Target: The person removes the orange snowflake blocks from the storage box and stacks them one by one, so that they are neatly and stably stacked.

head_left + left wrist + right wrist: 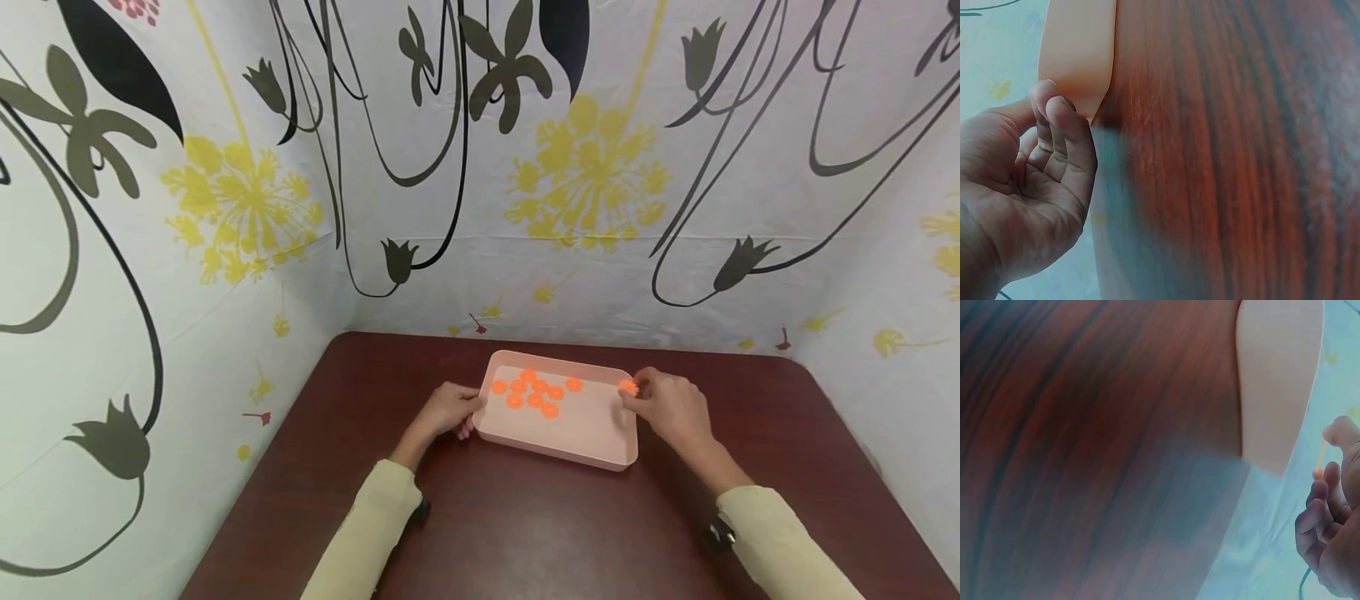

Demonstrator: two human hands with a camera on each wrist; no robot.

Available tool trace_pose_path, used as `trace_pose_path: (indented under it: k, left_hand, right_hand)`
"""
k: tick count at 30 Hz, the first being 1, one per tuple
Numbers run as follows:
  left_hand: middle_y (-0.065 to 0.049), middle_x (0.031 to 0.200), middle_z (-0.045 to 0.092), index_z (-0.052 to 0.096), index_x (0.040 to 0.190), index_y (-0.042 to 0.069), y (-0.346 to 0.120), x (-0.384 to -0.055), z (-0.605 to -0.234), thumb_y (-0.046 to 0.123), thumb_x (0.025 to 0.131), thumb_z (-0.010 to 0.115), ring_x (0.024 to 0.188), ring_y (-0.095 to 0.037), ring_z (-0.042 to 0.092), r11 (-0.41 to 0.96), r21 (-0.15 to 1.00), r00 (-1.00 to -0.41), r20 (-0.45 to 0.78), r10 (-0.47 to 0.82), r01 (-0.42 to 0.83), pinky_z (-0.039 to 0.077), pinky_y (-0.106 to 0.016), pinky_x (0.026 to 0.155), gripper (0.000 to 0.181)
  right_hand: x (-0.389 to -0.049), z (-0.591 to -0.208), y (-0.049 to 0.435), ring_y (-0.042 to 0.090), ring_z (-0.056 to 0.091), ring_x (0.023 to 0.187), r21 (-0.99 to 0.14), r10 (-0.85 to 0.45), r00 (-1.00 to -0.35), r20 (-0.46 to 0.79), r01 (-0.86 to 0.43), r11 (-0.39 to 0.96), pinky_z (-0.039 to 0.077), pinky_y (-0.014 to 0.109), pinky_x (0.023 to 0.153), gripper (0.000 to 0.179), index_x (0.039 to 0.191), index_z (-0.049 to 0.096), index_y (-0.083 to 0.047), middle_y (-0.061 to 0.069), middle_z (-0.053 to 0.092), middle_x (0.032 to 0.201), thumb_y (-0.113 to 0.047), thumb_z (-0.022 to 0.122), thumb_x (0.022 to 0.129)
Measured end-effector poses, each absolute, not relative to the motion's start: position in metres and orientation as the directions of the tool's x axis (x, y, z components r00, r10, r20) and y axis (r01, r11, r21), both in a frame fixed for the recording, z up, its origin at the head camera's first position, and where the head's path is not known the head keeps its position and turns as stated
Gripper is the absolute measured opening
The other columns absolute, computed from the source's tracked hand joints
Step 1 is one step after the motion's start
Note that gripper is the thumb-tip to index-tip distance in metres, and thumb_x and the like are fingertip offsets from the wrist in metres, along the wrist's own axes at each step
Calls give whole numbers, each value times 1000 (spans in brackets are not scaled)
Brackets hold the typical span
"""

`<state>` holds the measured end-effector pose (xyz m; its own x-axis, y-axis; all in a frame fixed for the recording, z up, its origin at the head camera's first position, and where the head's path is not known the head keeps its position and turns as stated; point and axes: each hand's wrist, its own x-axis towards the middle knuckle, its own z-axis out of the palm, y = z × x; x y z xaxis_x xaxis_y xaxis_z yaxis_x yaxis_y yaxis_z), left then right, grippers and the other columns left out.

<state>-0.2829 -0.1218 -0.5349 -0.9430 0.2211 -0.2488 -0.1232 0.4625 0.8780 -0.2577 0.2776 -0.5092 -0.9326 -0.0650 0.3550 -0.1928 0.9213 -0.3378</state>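
Observation:
A shallow peach-coloured tray [588,429] lies on the table, with several small orange discs [540,387] grouped in its left half; their edges look scalloped. My left hand [447,408] pinches the tray's left end, and the left wrist view shows fingertips at the tray wall [1079,56]. Over the tray's right end, my right hand [677,408] holds one orange disc [627,387] between thumb and fingers. That disc appears edge-on and thin in the right wrist view, above the level of the tray rim [1300,412]. Another disc [573,384] sits a little apart from the group.
The dark red-brown wooden table [495,533] has rounded far corners. A white cloth with flower prints [442,208] hangs behind it and along both sides. Both forearms wear pale sleeves [367,525], with a dark wrist device [722,531] under the right one.

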Motion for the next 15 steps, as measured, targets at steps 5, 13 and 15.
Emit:
trace_pose_path:
  k: [5, 13, 15]
  left_hand:
    - [-4, 58, 63, 74, 128, 5, -122, -282, -537, 25, 105, 66, 45, -14, 60, 475, 872, -944, -246, 220, -117, 58, -29, 46, 32]
    - [-4, 58, 62, 77, 117, 6, -121, -282, -534, 24, 106, 65, 45, -14, 61, 502, 861, -950, -221, 220, -84, 59, -30, 47, 25]
    - [-4, 58, 62, 77, 119, 6, -120, -282, -533, 24, 105, 65, 45, -14, 60, 502, 861, -951, -218, 217, -83, 59, -30, 47, 25]
  right_hand:
    - [-256, -517, 302, 15, 52, 58, -342, -17, -940, 341, -141, 929, 38, 29, 48, 40, 104, 73, -5, 2, 66, 71, -39, 85, 87]
    - [-259, -529, 328, 18, 54, 59, -354, 22, -954, 299, -90, 931, 40, 30, 49, 40, 106, 71, -3, 4, 67, 72, -37, 83, 89]
    - [-260, -531, 332, 18, 55, 59, -355, 21, -958, 285, -85, 931, 40, 30, 50, 41, 106, 71, -2, 5, 67, 73, -37, 83, 89]
